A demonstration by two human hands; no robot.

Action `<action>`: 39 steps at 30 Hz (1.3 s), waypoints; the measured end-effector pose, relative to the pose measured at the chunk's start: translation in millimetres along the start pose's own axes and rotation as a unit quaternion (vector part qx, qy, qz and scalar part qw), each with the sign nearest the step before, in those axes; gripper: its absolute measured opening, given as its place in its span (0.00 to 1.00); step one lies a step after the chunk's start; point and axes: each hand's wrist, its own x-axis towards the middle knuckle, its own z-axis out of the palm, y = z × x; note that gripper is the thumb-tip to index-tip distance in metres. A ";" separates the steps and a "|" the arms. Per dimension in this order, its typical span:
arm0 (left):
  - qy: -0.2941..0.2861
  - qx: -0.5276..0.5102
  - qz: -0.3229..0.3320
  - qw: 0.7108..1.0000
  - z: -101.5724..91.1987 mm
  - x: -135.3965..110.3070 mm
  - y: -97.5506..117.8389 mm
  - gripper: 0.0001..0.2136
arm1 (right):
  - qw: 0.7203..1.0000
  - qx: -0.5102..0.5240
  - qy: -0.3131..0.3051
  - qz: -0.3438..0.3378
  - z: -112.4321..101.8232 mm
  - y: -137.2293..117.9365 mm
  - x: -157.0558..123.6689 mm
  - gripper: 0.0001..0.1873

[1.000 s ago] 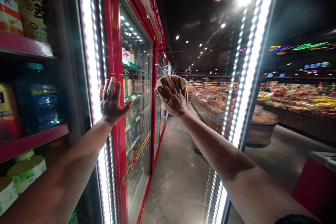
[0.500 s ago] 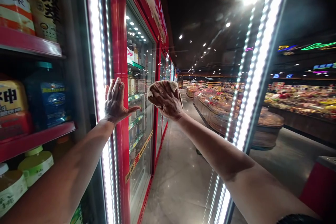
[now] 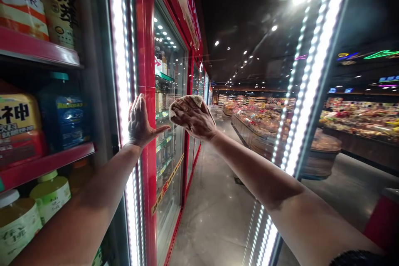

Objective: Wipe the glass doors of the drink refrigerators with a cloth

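My right hand [image 3: 196, 118] presses a beige cloth [image 3: 197, 100] against the clear glass door [image 3: 230, 199] in front of me, its fingers laid over the folded fabric. To the left, my left hand [image 3: 141, 122] is raised with the thumb stretched out and the fingers upright. It rests by the door's left edge, beside the bright LED strip [image 3: 120, 50]; whether the palm touches the glass I cannot tell. A gap separates the left thumb tip from the cloth.
Bottled drinks [image 3: 70, 112] stand on red-edged shelves [image 3: 46, 164] at the left. Beyond the glass, a red-framed fridge [image 3: 146, 50] lines the aisle. A second LED strip [image 3: 314, 70] runs down the right. Round display bins [image 3: 321, 156] stand further back.
My right hand has slid a little left with the cloth, closer to my left hand. My left hand has turned slightly, and the whole view has shifted a bit.
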 end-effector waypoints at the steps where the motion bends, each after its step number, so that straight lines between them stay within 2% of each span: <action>1: -0.004 -0.004 -0.009 1.000 0.1 -0.8 0.2 0.63 | 1.000 0.002 0.002 0.009 -1.0 0.1 2.2 0.32; 6: -0.018 -0.001 -0.026 0.999 0.3 -1.8 0.9 0.65 | 0.996 0.027 0.045 0.079 4.3 -13.6 17.9 0.33; 12: -0.003 -0.010 -0.028 1.000 2.0 -5.9 1.3 0.63 | 0.998 0.052 -0.017 -0.023 4.4 -18.6 23.4 0.31; 16: 0.007 -0.009 -0.021 1.000 4.7 -10.9 -1.2 0.61 | 0.998 0.044 0.016 0.050 5.5 -25.5 39.4 0.33; 18: 0.016 -0.010 -0.023 1.000 6.0 -12.3 -3.1 0.62 | 0.997 0.049 0.018 0.060 7.5 -33.1 48.3 0.33; 22: 0.024 0.008 -0.019 0.999 7.5 -13.2 -6.7 0.65 | 0.996 0.058 -0.040 -0.049 4.9 -34.8 57.9 0.31; 24: 0.022 0.011 -0.020 0.999 7.8 -13.3 -7.7 0.65 | 0.994 0.056 -0.051 -0.078 0.9 -28.8 62.0 0.31; 29: 0.024 0.007 -0.024 0.999 7.5 -13.1 -7.6 0.68 | 0.999 0.049 0.004 0.011 -0.3 -31.5 83.6 0.30; 31: 0.030 0.000 -0.029 0.999 7.4 -13.0 -7.3 0.69 | 0.999 0.050 0.010 -0.004 1.7 -40.0 91.0 0.29; 35: 0.041 0.000 -0.030 0.999 7.5 -14.2 -7.8 0.69 | 0.995 0.047 -0.020 -0.084 -0.8 -46.1 92.9 0.30; 37: 0.049 0.008 -0.019 0.999 7.3 -15.0 -8.3 0.69 | 0.996 0.044 -0.017 -0.079 -3.7 -42.5 90.6 0.31; 39: 0.054 0.018 -0.007 0.998 6.6 -15.1 -8.2 0.69 | 0.999 0.039 0.008 -0.035 -5.2 -37.9 89.1 0.31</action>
